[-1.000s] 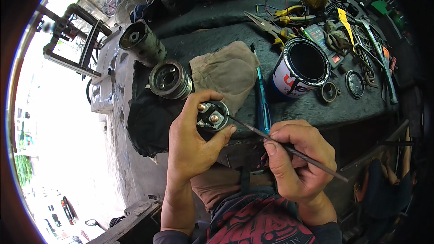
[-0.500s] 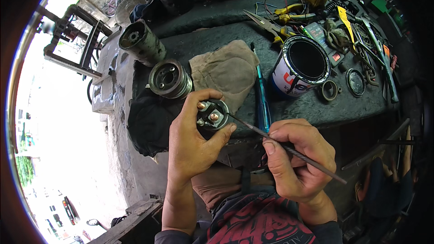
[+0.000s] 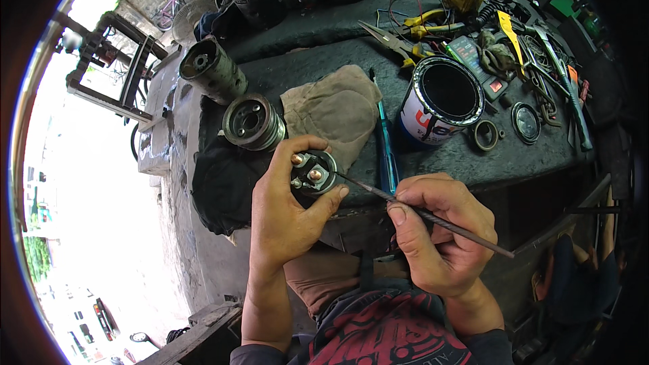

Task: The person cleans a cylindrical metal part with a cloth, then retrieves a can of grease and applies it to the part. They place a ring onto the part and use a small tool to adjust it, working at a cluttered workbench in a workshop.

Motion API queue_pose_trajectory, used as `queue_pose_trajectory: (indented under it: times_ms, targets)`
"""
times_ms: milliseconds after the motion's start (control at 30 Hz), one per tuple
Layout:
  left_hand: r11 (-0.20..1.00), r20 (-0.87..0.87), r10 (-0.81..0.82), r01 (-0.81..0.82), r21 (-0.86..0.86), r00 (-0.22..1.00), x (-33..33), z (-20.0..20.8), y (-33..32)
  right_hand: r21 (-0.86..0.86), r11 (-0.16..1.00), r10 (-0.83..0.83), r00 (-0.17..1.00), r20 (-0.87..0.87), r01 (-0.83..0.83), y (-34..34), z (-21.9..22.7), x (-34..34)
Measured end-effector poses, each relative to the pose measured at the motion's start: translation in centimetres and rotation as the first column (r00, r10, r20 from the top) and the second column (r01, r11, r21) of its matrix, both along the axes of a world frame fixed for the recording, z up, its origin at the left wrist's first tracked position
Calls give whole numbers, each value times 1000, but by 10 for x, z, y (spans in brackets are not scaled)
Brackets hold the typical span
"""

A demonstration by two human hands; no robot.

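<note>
Left hand (image 3: 287, 206): closed around a small round electrical part (image 3: 313, 173), thumb and fingers wrapped on its rim, held above the near edge of the workbench (image 3: 473, 159).
Right hand (image 3: 436, 233): fingers pinched narrow on a thin metal rod (image 3: 433, 216), pencil-fashion, long end trailing out to the right.
Rod tip: set against the right side of the part's face, just beside 2 copper-coloured studs.
Work done: part lifted clear of the bench, face turned up, tool already applied to it.
Work left: judged mid-step; no piece seen freed or set aside from the part, contact point too small to tell whether anything has been cleaned or loosened.
Related pieces: ribbed round housing (image 3: 251, 122) and dark cylinder (image 3: 211, 69) lying on the bench beyond the left hand, apart from the held part.
Surroundings: tan cloth (image 3: 334, 108), blue-handled screwdriver (image 3: 385, 145), open tin can (image 3: 441, 98), yellow-handled pliers (image 3: 416, 27), all untouched.
</note>
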State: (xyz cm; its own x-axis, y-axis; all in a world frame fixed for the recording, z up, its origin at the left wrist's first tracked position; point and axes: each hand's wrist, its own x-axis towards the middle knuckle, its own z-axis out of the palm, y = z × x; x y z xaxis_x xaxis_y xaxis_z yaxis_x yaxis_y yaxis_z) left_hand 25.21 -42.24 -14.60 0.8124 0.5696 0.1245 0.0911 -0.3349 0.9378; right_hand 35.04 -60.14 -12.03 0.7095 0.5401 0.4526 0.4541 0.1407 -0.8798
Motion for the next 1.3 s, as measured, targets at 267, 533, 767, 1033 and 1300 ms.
queue_pose_trajectory:
  times_ms: [267, 533, 767, 1033, 1300]
  targets:
    - [998, -31, -13, 11, -58, 999, 2, 8, 2, 277, 939, -222, 974, 34, 204, -38, 29, 25]
    - [997, 81, -72, 70, 28, 994, 21, 35, 11, -506, 711, -356, 871, 339, 488, -84, 78, 180]
    - [985, -73, 4, 9, 172, 997, 52, 18, 23, -682, 587, 10, 838, 545, 436, 5, 60, 224]
    - [993, -74, -13, 21, 116, 997, 29, 15, 22, -135, 854, -364, 763, 534, 502, -63, 35, 212]
    - [990, -117, -26, 42, 133, 993, 11, 20, 18, -324, 806, -525, 851, -7, 495, -165, 10, 173]
